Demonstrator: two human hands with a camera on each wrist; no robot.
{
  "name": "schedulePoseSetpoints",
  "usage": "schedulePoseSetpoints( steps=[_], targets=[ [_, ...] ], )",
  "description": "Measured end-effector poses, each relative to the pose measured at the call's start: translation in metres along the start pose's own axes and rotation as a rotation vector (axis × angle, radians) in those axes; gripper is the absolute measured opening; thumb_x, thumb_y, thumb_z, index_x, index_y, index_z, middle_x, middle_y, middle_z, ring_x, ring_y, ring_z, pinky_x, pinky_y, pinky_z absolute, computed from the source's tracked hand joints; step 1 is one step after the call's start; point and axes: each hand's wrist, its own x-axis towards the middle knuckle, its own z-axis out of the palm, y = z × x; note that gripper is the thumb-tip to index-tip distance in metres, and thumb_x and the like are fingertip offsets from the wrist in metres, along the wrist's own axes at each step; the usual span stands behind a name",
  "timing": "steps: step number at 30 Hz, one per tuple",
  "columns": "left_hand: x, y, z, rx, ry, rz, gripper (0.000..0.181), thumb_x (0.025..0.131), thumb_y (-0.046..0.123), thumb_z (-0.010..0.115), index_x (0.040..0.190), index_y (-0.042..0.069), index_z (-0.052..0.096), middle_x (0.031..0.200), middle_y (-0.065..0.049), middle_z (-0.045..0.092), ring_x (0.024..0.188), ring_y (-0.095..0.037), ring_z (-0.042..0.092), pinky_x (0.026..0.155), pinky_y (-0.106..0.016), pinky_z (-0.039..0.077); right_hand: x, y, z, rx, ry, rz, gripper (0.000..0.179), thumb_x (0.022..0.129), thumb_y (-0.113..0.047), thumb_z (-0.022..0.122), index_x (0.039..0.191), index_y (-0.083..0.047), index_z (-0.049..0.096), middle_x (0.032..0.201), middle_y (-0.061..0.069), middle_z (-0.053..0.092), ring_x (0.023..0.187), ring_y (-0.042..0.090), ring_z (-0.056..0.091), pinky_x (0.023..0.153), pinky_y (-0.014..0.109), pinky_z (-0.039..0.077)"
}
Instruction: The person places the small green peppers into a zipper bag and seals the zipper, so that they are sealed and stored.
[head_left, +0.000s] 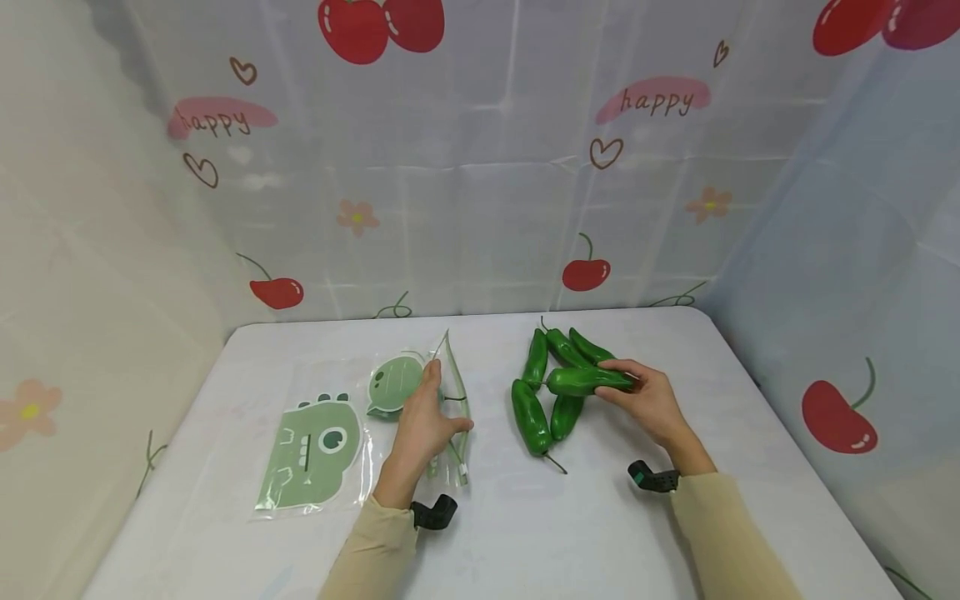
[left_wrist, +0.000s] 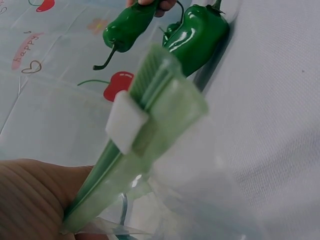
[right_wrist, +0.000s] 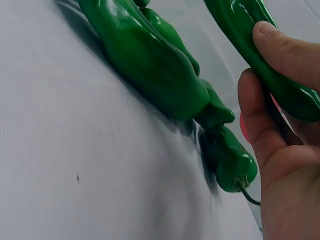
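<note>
My right hand (head_left: 651,404) pinches a green pepper (head_left: 588,382) between thumb and fingers, holding it over several other peppers. In the right wrist view, the thumb (right_wrist: 285,50) lies along the held pepper (right_wrist: 240,30). My left hand (head_left: 426,425) grips a clear plastic slider bag (head_left: 367,467) near its mouth, which faces right toward the peppers. Green dinosaur prints mark the bag. The left wrist view shows its green zip edge (left_wrist: 165,110) with a white slider (left_wrist: 126,122); most of the left fingers are hidden there.
More green peppers (head_left: 531,418) with thin stems lie in a loose cluster at the table's middle right. The white-covered table (head_left: 555,533) meets a patterned curtain (head_left: 480,233) at the back. Black wrist devices (head_left: 435,512) sit by both cuffs.
</note>
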Motion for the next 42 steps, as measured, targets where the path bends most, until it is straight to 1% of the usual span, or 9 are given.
schedulePoseSetpoints(
  steps=[4,9,16,25,29,34,38,42],
  targets=[
    [-0.001,0.000,0.000,-0.004,0.000,0.007,0.119,0.071,0.017,0.096,0.164,0.004,0.022,0.171,-0.014,0.024,0.151,-0.041,0.034,0.118,-0.054,0.039,0.004,-0.003,0.009,0.002,-0.001,-0.031,0.046,0.089,-0.018,0.082,0.133,-0.011,0.068,0.141,0.016,0.060,0.106,0.011,0.059,0.082,0.014,0.053],
    [-0.001,0.000,-0.001,0.003,0.003,0.017,0.119,0.071,0.016,0.096,0.164,0.003,0.022,0.171,-0.015,0.024,0.150,-0.042,0.036,0.117,-0.054,0.040,0.009,-0.008,0.020,0.017,-0.007,-0.058,0.046,0.090,-0.019,0.082,0.133,-0.011,0.068,0.136,0.015,0.063,0.109,0.011,0.059,0.086,0.012,0.052],
    [-0.001,0.002,-0.002,0.021,0.003,0.008,0.120,0.069,0.015,0.096,0.164,0.004,0.023,0.171,-0.015,0.024,0.149,-0.043,0.038,0.115,-0.055,0.041,0.013,-0.020,0.034,0.056,-0.004,-0.078,0.043,0.089,-0.014,0.082,0.130,-0.011,0.069,0.131,0.012,0.064,0.103,0.010,0.061,0.084,0.013,0.053],
    [0.000,0.000,-0.001,0.019,0.007,0.008,0.121,0.069,0.015,0.097,0.164,0.004,0.023,0.171,-0.014,0.025,0.150,-0.041,0.038,0.117,-0.053,0.040,0.021,-0.033,0.052,0.093,-0.027,-0.110,0.044,0.089,-0.013,0.081,0.131,-0.008,0.069,0.131,0.016,0.064,0.101,0.010,0.062,0.084,0.015,0.054],
    [0.000,0.000,-0.001,0.015,0.012,0.015,0.121,0.068,0.015,0.097,0.164,0.005,0.023,0.170,-0.015,0.025,0.150,-0.041,0.037,0.118,-0.053,0.040,0.026,-0.038,0.061,0.066,-0.029,-0.117,0.043,0.089,-0.014,0.083,0.129,-0.010,0.071,0.131,0.013,0.066,0.100,0.013,0.063,0.082,0.016,0.055],
    [0.001,0.001,-0.002,0.009,0.013,0.026,0.122,0.067,0.013,0.097,0.164,0.003,0.024,0.170,-0.016,0.025,0.151,-0.041,0.035,0.119,-0.053,0.038,0.029,-0.046,0.072,0.021,-0.044,-0.133,0.041,0.087,-0.015,0.084,0.127,-0.012,0.072,0.126,0.009,0.067,0.096,0.018,0.063,0.079,0.020,0.055],
    [0.001,0.001,-0.001,0.006,0.012,0.029,0.121,0.067,0.013,0.097,0.163,0.003,0.024,0.170,-0.018,0.026,0.151,-0.041,0.035,0.119,-0.053,0.038,0.031,-0.049,0.080,-0.015,-0.060,-0.134,0.038,0.087,-0.017,0.084,0.123,-0.018,0.074,0.125,0.004,0.068,0.097,0.019,0.063,0.080,0.023,0.056],
    [0.000,0.001,-0.001,0.000,0.012,0.029,0.121,0.067,0.012,0.097,0.163,0.003,0.024,0.170,-0.018,0.026,0.152,-0.041,0.034,0.119,-0.053,0.037,0.033,-0.052,0.087,-0.056,-0.064,-0.142,0.036,0.087,-0.018,0.084,0.122,-0.019,0.075,0.126,0.002,0.068,0.098,0.019,0.063,0.083,0.026,0.056]
  ],
)
